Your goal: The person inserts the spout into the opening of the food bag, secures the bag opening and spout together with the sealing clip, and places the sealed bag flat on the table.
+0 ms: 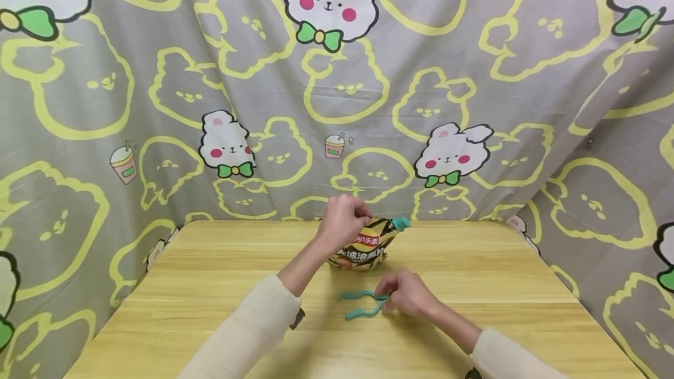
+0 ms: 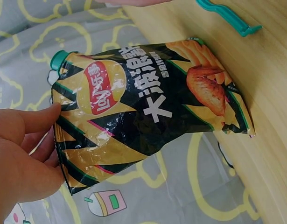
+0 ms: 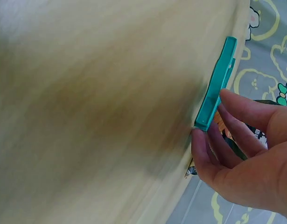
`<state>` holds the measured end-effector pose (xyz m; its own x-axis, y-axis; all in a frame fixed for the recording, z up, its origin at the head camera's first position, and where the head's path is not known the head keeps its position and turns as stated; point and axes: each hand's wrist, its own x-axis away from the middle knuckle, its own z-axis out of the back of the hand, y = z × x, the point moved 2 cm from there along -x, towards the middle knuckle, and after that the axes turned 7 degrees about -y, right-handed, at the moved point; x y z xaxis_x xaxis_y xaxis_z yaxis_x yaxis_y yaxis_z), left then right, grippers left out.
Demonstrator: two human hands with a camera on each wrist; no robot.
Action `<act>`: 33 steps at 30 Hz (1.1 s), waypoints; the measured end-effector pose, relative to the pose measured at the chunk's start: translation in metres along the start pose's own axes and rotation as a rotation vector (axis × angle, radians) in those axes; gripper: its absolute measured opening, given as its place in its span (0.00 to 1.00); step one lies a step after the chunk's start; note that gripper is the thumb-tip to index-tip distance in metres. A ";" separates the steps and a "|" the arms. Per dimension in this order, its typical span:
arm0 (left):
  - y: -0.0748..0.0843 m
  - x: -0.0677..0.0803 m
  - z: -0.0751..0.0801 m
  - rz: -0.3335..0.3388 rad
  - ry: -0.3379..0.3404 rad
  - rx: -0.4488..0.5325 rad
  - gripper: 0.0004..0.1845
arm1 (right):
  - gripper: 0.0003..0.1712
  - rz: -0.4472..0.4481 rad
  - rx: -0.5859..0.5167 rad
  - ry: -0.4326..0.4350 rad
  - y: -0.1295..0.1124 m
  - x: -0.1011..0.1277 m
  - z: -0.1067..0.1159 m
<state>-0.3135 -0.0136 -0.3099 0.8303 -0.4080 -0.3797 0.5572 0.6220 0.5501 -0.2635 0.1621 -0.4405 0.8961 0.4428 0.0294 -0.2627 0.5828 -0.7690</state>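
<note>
A black and gold chip bag (image 1: 363, 250) stands on the table, its top edge pinched between the thumb and fingers of my left hand (image 1: 342, 218). The left wrist view shows the bag (image 2: 134, 102) front-on, with a chicken wing printed near its bottom. A teal cap (image 1: 401, 224) sticks out at the bag's top right corner. In front of the bag, my right hand (image 1: 408, 292) holds a teal plastic clip (image 1: 363, 313) with two wavy, spread arms by its joined end. The right wrist view shows the clip (image 3: 215, 86) edge-on at the fingertips.
The light wooden table (image 1: 237, 256) lies under both hands. Close behind its far edge hangs a grey curtain (image 1: 358, 104) with yellow outlines and white cartoon animals, which also runs along the left and right sides.
</note>
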 end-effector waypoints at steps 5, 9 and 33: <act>0.000 -0.001 0.000 0.002 -0.002 -0.006 0.03 | 0.15 0.007 -0.009 -0.011 0.000 0.001 -0.002; 0.001 -0.001 0.000 0.003 -0.003 0.000 0.03 | 0.14 0.007 0.002 -0.010 0.000 0.001 -0.005; 0.001 0.001 0.000 0.008 -0.004 0.008 0.03 | 0.12 -0.040 0.007 0.080 0.009 0.009 0.018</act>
<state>-0.3122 -0.0133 -0.3094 0.8347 -0.4057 -0.3723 0.5506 0.6198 0.5592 -0.2646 0.1835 -0.4354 0.9314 0.3640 0.0086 -0.2289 0.6037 -0.7637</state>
